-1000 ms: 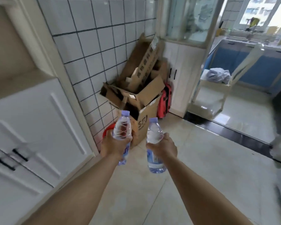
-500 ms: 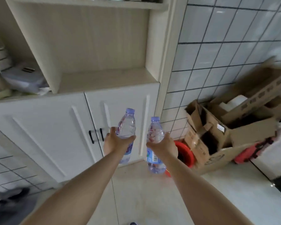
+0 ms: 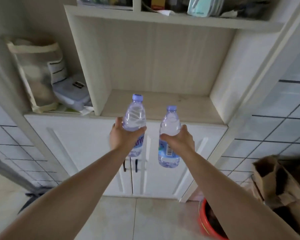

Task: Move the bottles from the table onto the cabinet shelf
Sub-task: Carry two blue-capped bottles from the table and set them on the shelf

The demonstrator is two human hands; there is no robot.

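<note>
1. The left hand [image 3: 124,137] is gripping the left bottle [image 3: 135,123] around its middle, fingers and thumb curled round the clear plastic, and is holding it upright in the air.
2. The right hand [image 3: 179,142] is gripping the right bottle [image 3: 169,135] the same way, just above the label, with the bottle hanging upright below and above the fist.
3. The two bottles are standing side by side but apart, neither one touching the other; both are wearing pale purple caps, and the left one is sitting a little higher.
4. Both bottles are hovering in front of the cabinet shelf [image 3: 180,108], at about the level of its front edge and not resting on it.
5. Below the shelf, the white cabinet doors [image 3: 93,153] are standing closed, with dark handles showing between the two forearms.
6. In the compartment to the left, a tote bag [image 3: 33,75] is leaning beside a plastic container [image 3: 71,94].
7. On the floor at lower right, a red basin [image 3: 204,220] is sitting next to a cardboard box [image 3: 275,184].
</note>
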